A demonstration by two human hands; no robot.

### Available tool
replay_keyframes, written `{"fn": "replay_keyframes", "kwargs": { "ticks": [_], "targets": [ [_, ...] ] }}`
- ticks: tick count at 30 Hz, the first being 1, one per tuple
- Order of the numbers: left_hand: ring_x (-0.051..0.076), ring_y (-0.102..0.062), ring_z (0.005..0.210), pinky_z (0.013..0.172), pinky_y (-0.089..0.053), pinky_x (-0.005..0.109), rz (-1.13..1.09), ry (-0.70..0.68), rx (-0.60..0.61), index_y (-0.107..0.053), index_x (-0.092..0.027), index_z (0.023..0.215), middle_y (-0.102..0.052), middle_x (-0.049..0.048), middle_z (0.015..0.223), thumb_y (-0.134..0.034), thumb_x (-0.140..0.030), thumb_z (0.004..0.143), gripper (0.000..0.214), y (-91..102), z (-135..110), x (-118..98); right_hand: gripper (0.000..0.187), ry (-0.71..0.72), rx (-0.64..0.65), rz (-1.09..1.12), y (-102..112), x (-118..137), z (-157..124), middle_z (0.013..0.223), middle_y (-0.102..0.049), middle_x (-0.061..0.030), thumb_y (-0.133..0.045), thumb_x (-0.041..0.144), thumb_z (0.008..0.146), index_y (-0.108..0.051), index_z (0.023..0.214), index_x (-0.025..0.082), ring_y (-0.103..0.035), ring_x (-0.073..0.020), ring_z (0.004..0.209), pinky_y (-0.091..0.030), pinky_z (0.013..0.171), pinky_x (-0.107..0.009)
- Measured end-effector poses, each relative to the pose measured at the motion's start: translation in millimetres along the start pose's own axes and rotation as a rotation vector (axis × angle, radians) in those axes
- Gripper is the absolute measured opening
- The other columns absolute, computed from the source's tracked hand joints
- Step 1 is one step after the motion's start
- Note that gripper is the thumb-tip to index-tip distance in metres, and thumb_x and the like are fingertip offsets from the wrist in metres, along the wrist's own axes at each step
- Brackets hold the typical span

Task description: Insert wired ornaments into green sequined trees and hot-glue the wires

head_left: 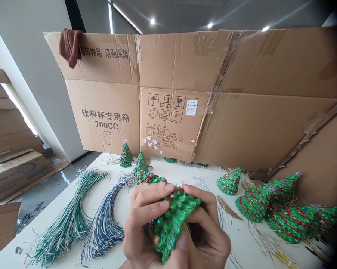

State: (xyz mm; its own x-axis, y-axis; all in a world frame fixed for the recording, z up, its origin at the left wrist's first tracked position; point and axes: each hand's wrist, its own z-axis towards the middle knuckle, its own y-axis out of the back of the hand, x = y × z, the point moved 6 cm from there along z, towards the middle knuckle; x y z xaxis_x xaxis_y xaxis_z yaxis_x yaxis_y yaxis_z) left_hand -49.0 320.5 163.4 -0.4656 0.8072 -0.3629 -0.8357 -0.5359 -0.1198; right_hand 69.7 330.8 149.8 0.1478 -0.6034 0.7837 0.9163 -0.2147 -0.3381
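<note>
Close to the camera, my left hand (146,220) and my right hand (207,228) both grip a small glittery green Christmas tree (175,216) with red trim. The left fingers lie across its upper side, while the right fingers and a thumb press on its right and lower parts. Much of the tree is hidden behind my fingers. Just beyond my left hand stands another tree (141,166), with more green trim beside it. A bundle of blue and white wires (107,224) lies left of my left hand.
Green and white wires (67,216) lie further left on the white table (101,188). Several decorated trees (255,203) with trailing wires are at the right. Tall cardboard (174,63) closes off the back, with a brown cloth (70,46) over its edge. Cartons (17,175) stand at far left.
</note>
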Motion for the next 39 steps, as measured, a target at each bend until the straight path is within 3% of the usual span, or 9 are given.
{"fn": "replay_keyframes", "kwargs": {
  "ticks": [3,7,10,14,17,23,32,39],
  "targets": [
    [0.035,-0.076,0.11,0.091,-0.063,0.058,-0.03,0.027,0.011,-0.063,-0.024,0.125,-0.081,0.0117,0.12,-0.072,-0.018,0.077,0.049,-1.1,-1,1,0.019,0.041,0.0,-0.016,2,1,1,0.117,-0.069,-0.0072,-0.082,0.018,0.092,-0.081,0.075,0.025,-0.074,-0.0228,0.094,-0.059,0.065,-0.031],
    [0.032,-0.073,0.116,0.099,-0.06,0.052,-0.125,0.177,0.05,-0.068,-0.022,0.125,-0.078,0.0129,0.124,-0.069,-0.023,0.093,0.032,-7.5,-5,8,0.018,0.116,0.048,-0.171,7,2,7,0.126,-0.073,-0.0059,-0.081,0.019,0.094,-0.08,0.078,0.025,-0.076,-0.0235,0.105,-0.066,0.084,-0.035],
    [0.028,-0.071,0.12,0.101,-0.058,0.042,-0.241,0.476,-0.01,-0.072,-0.025,0.12,-0.077,0.0096,0.127,-0.07,-0.028,0.099,0.022,-8.9,-12,26,0.014,0.245,0.158,-0.346,5,6,15,0.137,-0.074,-0.007,-0.078,0.015,0.096,-0.084,0.091,0.026,-0.078,-0.0261,0.117,-0.068,0.093,-0.037],
    [0.027,-0.073,0.111,0.094,-0.058,0.037,-0.558,1.03,-0.112,-0.074,-0.024,0.113,-0.076,0.0083,0.126,-0.076,-0.042,0.096,0.025,-16.4,-26,51,0.024,0.41,0.263,-0.511,-1,10,21,0.143,-0.072,-0.0112,-0.072,0.008,0.097,-0.085,0.108,0.024,-0.076,-0.0264,0.123,-0.067,0.101,-0.041],
    [0.026,-0.074,0.107,0.093,-0.059,0.037,-0.689,1.217,-0.145,-0.074,-0.024,0.108,-0.076,0.0063,0.123,-0.083,-0.042,0.088,0.028,-21.5,-28,55,0.019,0.428,0.273,-0.558,-1,12,24,0.139,-0.074,-0.0125,-0.071,0.008,0.098,-0.084,0.103,0.022,-0.076,-0.0253,0.123,-0.066,0.102,-0.04],
    [0.022,-0.073,0.099,0.086,-0.058,0.032,-0.722,1.323,-0.139,-0.074,-0.024,0.108,-0.075,0.0028,0.112,-0.086,-0.04,0.086,0.029,-26.0,-31,55,0.016,0.347,0.296,-0.604,2,14,29,0.129,-0.077,-0.0107,-0.069,0.012,0.101,-0.082,0.097,0.021,-0.077,-0.0213,0.118,-0.064,0.099,-0.034],
    [0.013,-0.062,0.077,0.066,-0.05,0.022,-0.792,1.445,-0.119,-0.07,-0.021,0.089,-0.065,-0.0018,0.086,-0.088,-0.034,0.085,0.023,-35.4,-45,67,0.018,0.173,0.308,-0.631,7,3,39,0.12,-0.076,-0.0065,-0.069,0.015,0.099,-0.076,0.084,0.022,-0.075,-0.02,0.111,-0.061,0.094,-0.036],
    [0.012,-0.057,0.077,0.066,-0.048,0.02,-0.789,1.477,-0.161,-0.071,-0.02,0.089,-0.06,-0.0027,0.084,-0.09,-0.03,0.082,0.022,-37.5,-48,71,0.02,0.179,0.29,-0.675,6,-2,41,0.117,-0.078,-0.0058,-0.069,0.014,0.097,-0.075,0.08,0.021,-0.077,-0.019,0.106,-0.061,0.09,-0.035]
  ]
}}
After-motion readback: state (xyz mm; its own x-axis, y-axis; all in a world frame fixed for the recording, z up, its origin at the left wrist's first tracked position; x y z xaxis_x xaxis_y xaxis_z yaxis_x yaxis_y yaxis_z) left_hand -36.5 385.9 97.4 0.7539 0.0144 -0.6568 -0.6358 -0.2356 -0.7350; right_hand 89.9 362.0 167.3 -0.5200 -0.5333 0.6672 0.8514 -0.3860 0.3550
